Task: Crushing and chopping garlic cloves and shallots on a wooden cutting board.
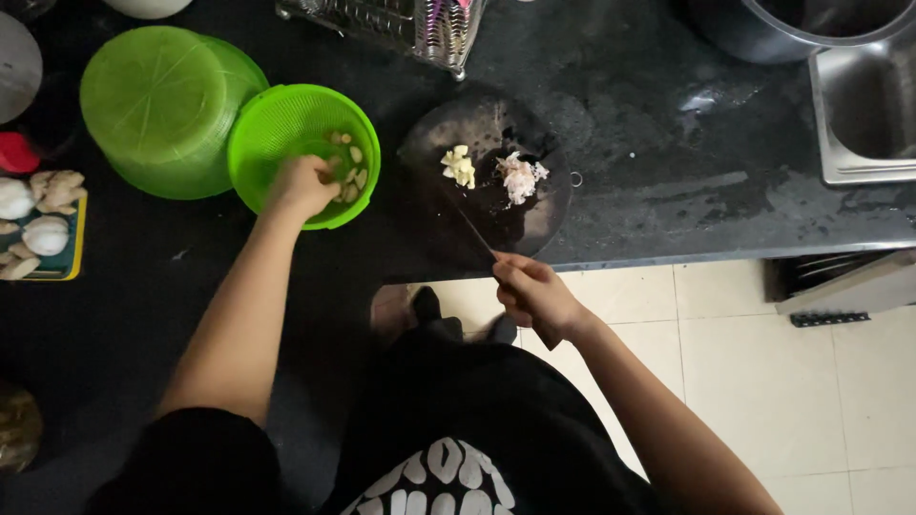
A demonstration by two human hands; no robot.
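The right hand (534, 298) has a closed grip on the handle of a knife (474, 233), whose dark blade runs up toward eleven o'clock onto a round dark cutting board (496, 219). On that board lie a small heap of chopped pale yellow pieces (459, 166) and, just beside it at three o'clock, a clump of papery peel scraps (521, 175).

The left hand (303, 185) reaches into a green strainer bowl (277, 124), fingers curled down among the peeled cloves (352, 172); whether it has hold of one cannot be told. Touching the strainer at ten o'clock sits a larger green bowl (157, 105), turned upside down.

All of this rests on a black table (668, 172), its top streaked with wet smears. At the far left edge, a tray (72, 257) carries garlic bulbs and ginger. At twelve o'clock stands a wire metal rack (401, 24); at two o'clock a steel pot (763, 33) and a steel sink (859, 124). Beyond the table's near edge the floor (763, 381) is pale cream tile, where the person's feet show.
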